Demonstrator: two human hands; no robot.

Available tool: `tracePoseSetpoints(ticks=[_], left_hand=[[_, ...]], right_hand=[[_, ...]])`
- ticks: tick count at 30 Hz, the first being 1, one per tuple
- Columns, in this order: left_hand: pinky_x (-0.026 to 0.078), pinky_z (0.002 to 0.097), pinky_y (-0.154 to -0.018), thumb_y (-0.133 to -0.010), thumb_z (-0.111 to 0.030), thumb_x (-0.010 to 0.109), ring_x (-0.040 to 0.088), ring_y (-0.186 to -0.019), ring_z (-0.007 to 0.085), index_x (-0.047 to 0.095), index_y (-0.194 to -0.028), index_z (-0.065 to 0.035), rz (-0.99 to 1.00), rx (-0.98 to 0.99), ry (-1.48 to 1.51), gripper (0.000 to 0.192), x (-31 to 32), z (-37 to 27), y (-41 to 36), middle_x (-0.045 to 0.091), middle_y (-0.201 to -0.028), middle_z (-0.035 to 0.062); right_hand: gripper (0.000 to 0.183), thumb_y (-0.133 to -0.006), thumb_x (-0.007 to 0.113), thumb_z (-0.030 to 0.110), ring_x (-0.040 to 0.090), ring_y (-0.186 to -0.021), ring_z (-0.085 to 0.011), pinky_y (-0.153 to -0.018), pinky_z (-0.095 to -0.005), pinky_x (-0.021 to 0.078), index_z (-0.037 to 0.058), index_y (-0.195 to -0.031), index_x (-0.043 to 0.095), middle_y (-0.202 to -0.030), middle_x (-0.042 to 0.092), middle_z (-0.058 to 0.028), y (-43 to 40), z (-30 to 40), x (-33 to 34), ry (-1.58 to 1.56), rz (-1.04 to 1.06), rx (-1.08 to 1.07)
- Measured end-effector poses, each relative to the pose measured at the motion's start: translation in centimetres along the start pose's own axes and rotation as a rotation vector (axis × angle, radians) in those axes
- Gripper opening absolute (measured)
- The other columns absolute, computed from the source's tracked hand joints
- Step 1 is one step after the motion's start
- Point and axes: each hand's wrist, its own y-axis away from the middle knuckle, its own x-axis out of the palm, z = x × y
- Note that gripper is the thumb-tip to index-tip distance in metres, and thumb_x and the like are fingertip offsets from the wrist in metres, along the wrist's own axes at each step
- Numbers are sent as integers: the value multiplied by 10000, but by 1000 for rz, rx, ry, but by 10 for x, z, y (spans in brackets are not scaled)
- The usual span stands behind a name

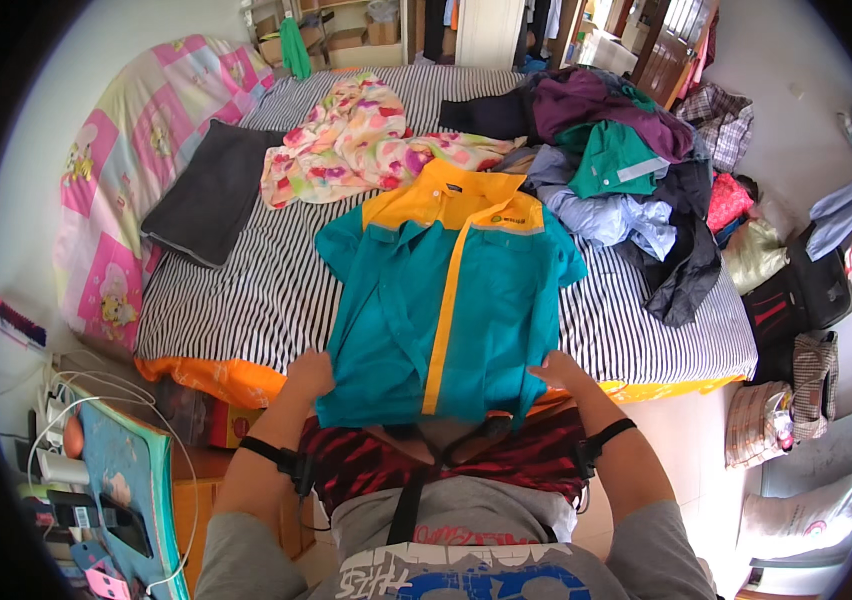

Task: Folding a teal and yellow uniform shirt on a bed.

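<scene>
A teal short-sleeved work shirt (501,300) with a yellow collar, yoke and placket lies front side up on the bed, collar towards the far side. Its front is unbuttoned, with one panel partly folded over. The lower hem hangs past the bed's near edge towards my legs. My left hand (311,373) grips the shirt's left side near the hem, fingers curled in. On the opposite side my right hand (557,370) pinches the other edge at about the same height, its thumb on the cloth.
Striped bedding (246,322) covers the bed. Folded dark grey trousers (205,195) and a floral garment (351,150) lie beyond the shirt. A heap of clothes, including a purple garment (598,105), sits at right. Cables and phones crowd a blue-topped side table (122,457).
</scene>
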Motion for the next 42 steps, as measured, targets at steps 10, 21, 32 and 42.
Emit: tracePoseSetpoints(ticks=[10,21,32,42], left_hand=[[493,438,-921,-763,-243,744,577,-1031,402,559,-1192,-81,-33,480,456,495,16,-144,-13,483,-1184,227],[501,436,-891,-752,-174,714,568,-1030,363,639,-1039,-80,-162,379,406,312,36,-166,-15,534,-1087,172],[493,436,-682,-740,-79,592,627,-802,336,595,-786,-66,435,785,382,49,12,-194,21,646,-824,123],[518,450,-751,-795,-215,672,634,-895,345,615,-933,-65,-85,477,441,212,-11,-132,-14,637,-948,135]], right_hand=[[411,-833,698,362,688,-635,-294,-651,-391,541,-42,-827,624,-760,668,-202,-11,1,11,-20,-232,-134],[222,-855,680,230,619,-647,-110,-562,-212,490,13,-876,640,-728,633,-39,67,-43,-89,-796,73,35],[362,-740,678,211,588,-998,-437,-858,-520,479,44,-1032,543,-1025,606,-252,18,-53,-11,-109,-446,113],[251,-791,712,195,584,-1002,-347,-847,-454,488,30,-954,616,-959,626,-163,24,45,-12,-97,-540,-452]])
